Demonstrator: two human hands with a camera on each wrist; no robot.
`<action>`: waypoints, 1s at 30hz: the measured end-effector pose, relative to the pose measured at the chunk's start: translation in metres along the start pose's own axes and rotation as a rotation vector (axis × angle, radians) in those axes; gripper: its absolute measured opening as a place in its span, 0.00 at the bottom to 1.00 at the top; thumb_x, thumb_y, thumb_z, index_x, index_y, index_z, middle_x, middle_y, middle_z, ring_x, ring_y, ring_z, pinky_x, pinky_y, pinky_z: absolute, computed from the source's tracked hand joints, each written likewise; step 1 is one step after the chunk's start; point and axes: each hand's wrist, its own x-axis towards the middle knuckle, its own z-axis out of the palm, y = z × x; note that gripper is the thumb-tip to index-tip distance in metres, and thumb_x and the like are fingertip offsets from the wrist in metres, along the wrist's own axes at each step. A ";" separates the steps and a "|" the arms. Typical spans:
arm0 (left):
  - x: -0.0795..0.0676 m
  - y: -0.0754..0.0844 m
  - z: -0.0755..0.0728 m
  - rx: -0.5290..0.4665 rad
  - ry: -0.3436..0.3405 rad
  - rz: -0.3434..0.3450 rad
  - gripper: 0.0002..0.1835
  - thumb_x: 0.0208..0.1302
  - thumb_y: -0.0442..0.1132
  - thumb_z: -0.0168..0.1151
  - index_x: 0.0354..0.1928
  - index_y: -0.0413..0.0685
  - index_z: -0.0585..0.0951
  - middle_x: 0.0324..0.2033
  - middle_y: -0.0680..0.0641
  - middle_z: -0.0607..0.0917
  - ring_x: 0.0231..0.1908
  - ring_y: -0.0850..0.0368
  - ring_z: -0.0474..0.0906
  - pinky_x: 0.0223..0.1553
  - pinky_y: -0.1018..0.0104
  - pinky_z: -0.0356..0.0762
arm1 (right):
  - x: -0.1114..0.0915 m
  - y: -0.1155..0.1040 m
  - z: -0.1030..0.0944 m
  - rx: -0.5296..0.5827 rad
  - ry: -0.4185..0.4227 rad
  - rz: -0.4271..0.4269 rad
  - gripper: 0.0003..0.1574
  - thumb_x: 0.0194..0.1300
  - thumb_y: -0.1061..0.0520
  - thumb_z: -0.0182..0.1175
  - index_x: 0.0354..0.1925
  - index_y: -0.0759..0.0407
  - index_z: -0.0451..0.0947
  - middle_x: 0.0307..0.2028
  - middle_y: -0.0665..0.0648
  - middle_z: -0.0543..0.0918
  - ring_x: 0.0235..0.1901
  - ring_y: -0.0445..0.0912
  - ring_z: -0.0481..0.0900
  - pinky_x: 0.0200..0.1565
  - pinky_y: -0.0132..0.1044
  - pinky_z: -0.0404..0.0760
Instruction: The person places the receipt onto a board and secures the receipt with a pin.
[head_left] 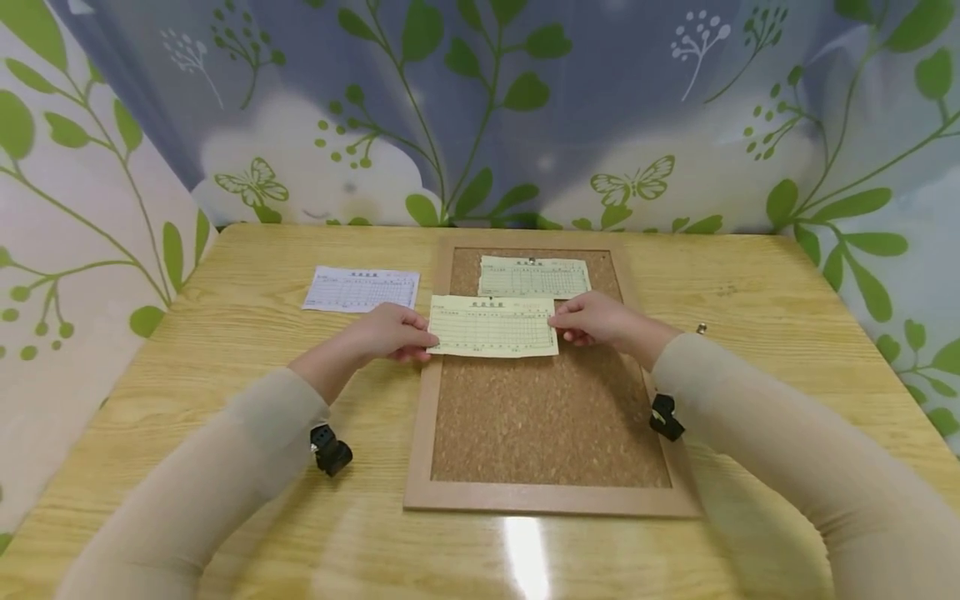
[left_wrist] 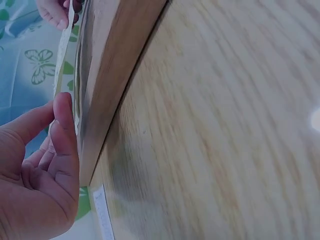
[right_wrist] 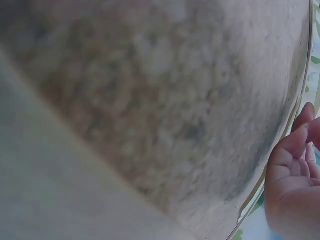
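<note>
A pale yellow printed form slip point(head_left: 491, 329) is held by its two side edges over the upper half of a wood-framed corkboard point(head_left: 547, 425). My left hand point(head_left: 393, 332) pinches its left edge between thumb and fingers; the right hand point(head_left: 592, 319) pinches the other edge. Seen from the left wrist, the slip point(left_wrist: 62, 60) is nearly edge-on, in the grip of the left hand point(left_wrist: 45, 165). Behind it, another yellow-green slip point(head_left: 534, 279) lies on the cork with a small pin point(head_left: 532, 261) at its top. The right wrist view shows the right hand point(right_wrist: 295, 175) at its edge.
A whitish form slip point(head_left: 362, 292) lies on the wooden table point(head_left: 360, 533), left of the board. Small shiny pins point(head_left: 701, 328) sit right of the board, near the right forearm. Behind the table hangs a leaf-patterned curtain point(head_left: 465, 108).
</note>
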 end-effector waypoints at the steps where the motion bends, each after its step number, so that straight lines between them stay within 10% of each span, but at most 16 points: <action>1: 0.001 0.001 0.001 0.009 0.003 0.007 0.08 0.62 0.38 0.62 0.30 0.40 0.77 0.22 0.49 0.84 0.24 0.63 0.78 0.25 0.71 0.72 | 0.000 0.001 -0.001 -0.004 0.002 -0.002 0.16 0.69 0.56 0.53 0.43 0.69 0.76 0.22 0.49 0.74 0.23 0.38 0.70 0.28 0.29 0.72; 30: 0.018 0.029 0.031 0.134 0.025 0.047 0.08 0.60 0.37 0.64 0.31 0.40 0.76 0.17 0.50 0.82 0.16 0.64 0.75 0.17 0.74 0.65 | -0.009 0.021 -0.028 -0.015 0.001 0.039 0.16 0.69 0.55 0.54 0.45 0.69 0.75 0.25 0.49 0.74 0.25 0.37 0.71 0.30 0.30 0.73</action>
